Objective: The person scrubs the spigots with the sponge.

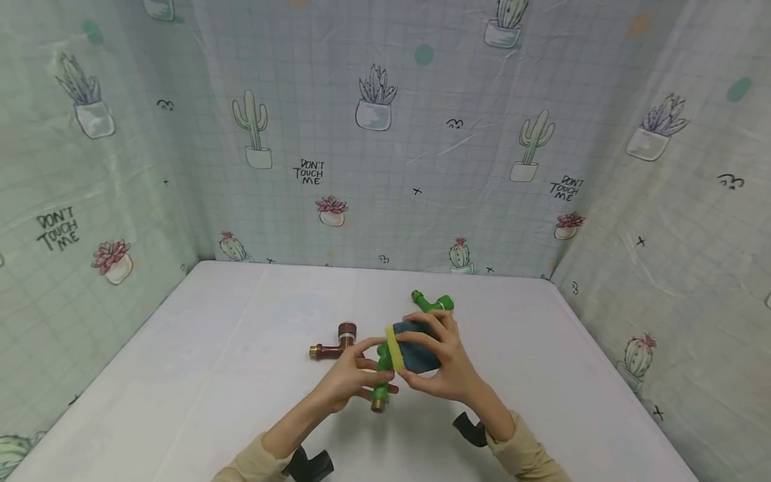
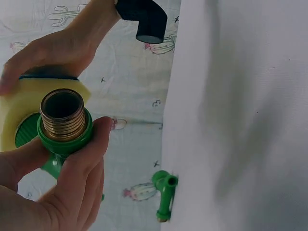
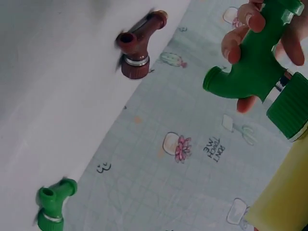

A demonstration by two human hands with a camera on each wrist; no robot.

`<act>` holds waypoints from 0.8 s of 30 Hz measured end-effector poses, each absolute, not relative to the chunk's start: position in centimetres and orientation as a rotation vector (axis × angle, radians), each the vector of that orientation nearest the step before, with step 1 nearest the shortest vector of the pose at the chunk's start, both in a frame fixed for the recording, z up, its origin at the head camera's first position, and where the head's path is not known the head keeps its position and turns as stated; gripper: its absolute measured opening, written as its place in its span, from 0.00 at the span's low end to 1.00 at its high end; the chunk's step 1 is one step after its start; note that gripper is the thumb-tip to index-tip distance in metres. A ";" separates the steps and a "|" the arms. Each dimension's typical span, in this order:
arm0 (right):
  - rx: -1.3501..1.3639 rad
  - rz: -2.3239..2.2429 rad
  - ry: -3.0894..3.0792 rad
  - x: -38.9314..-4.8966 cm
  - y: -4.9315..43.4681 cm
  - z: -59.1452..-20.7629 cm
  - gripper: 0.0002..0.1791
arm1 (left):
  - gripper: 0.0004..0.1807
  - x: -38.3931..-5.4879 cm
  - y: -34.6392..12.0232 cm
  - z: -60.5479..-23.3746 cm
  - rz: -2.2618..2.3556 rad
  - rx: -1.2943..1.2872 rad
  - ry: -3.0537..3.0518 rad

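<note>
1. Slip risk: the left hand (image 1: 351, 379) had a fingertip hold on the green plastic tap (image 3: 257, 55). Smooth body, so a hard sideways rub could have twisted it loose and dropped it on the worktop (image 1: 241, 408).
2. Uneven contact, my read: the yellow-and-blue sponge (image 1: 417, 358) met mainly the ribbed knob (image 3: 291, 108). Pushing there might have turned the knob or left the body untouched.
3. Snag risk: the brass thread (image 2: 62, 127) stuck out bare; foam dragged over it could have torn.
4. Tap vs fingers: body sat between left thumb and fingers, gripped just behind the threaded collar. Thread end stood free, toward the worktop's near edge; knob end faced the sponge.
5. Right hand (image 1: 444, 358): fingers and thumb clamped around the sponge, yellow face toward the tap.
6. Location: held tap hung above the worktop's middle. Spare green tap (image 3: 54, 207) lay near the far edge, right of centre; maroon tap (image 1: 330, 352) left of centre, farther from that edge.
</note>
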State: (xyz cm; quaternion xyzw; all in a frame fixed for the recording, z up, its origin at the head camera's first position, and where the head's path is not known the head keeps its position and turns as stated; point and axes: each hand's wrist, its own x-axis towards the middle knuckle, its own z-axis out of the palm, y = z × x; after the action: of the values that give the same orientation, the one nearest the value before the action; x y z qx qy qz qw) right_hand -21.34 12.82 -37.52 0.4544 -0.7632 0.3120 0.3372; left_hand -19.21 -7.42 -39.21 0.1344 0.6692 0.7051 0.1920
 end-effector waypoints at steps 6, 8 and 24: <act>1.171 0.736 -1.958 -21.5 13.1 -37.6 0.19 | 0.29 -19.1 -7.1 -39.4 1.940 0.391 1.777; 1.160 0.726 -1.943 -21.8 13.5 -38.0 0.18 | 0.28 -19.0 -7.0 -39.4 1.937 0.366 1.762; 1.200 0.888 -2.021 -21.7 13.1 -36.9 0.17 | 0.28 -19.3 -7.0 -39.4 1.957 0.360 1.808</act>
State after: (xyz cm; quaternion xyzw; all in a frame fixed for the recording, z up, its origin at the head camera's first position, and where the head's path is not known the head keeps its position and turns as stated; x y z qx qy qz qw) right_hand -21.72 13.07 -36.94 0.4542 -0.7649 0.3360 0.3094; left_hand -19.27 -7.02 -39.37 0.1304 0.6554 0.7093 0.2244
